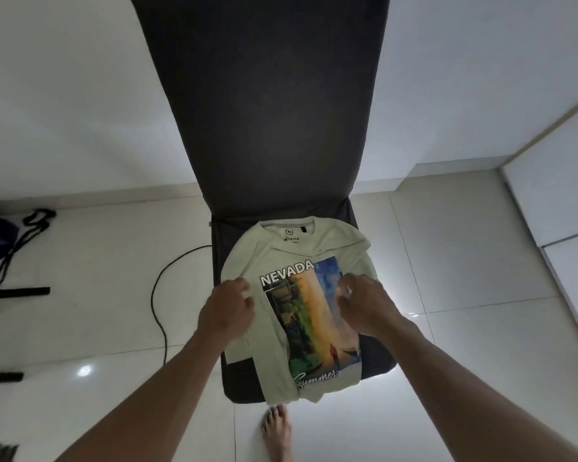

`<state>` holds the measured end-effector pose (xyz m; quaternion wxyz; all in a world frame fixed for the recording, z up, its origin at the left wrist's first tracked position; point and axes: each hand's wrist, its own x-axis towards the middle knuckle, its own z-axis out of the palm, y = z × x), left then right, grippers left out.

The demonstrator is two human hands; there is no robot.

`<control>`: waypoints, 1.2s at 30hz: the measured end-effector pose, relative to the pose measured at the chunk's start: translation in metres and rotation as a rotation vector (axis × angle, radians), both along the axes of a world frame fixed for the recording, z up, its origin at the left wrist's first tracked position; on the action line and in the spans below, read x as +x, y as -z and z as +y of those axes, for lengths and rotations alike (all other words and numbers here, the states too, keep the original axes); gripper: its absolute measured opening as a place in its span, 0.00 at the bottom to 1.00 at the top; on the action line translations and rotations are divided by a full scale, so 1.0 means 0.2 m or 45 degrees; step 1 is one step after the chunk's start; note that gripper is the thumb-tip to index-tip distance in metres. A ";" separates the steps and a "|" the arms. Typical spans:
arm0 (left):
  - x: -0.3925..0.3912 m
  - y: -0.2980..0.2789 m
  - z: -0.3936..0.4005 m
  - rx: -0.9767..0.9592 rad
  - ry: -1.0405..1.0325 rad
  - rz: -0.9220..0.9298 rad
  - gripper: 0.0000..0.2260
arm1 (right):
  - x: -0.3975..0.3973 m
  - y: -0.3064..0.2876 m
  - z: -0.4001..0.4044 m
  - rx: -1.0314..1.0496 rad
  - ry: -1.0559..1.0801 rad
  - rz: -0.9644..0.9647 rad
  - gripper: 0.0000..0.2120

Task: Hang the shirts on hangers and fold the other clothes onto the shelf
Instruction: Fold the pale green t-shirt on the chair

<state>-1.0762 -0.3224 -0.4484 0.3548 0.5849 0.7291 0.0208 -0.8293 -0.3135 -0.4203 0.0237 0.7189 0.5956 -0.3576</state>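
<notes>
A pale green T-shirt [274, 258] with a colourful "NEVADA Summer" print lies face up on the seat of a dark chair [267, 121], its sides folded inward and its hem hanging over the front edge. My left hand [226, 311] grips the shirt's left side with curled fingers, beside the print. My right hand [364, 305] pinches the fabric at the right side of the print. No hanger is in view.
The chair's tall dark backrest rises ahead against a white wall. A black cable [157, 305] loops on the white tiled floor at the left, near a dark bag with straps [0, 238]. A bare foot [277, 431] stands before the chair. White cabinet panels [561, 195] stand at the right.
</notes>
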 end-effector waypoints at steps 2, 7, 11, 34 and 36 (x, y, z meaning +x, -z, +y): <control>0.01 0.17 0.14 0.038 0.062 0.071 0.16 | -0.02 0.17 0.15 -0.001 -0.018 -0.067 0.13; 0.02 0.49 0.38 0.206 0.079 0.298 0.13 | -0.02 0.53 0.44 0.158 -0.117 -0.219 0.19; 0.01 0.67 0.52 0.224 0.021 0.351 0.19 | -0.01 0.72 0.63 0.247 -0.143 -0.297 0.29; 0.15 -0.20 -0.01 0.474 -0.479 -0.326 0.07 | 0.12 -0.22 0.14 0.550 0.111 0.337 0.08; 0.16 -0.35 -0.13 0.532 -0.412 -0.316 0.10 | 0.13 -0.40 0.03 0.596 0.130 0.387 0.08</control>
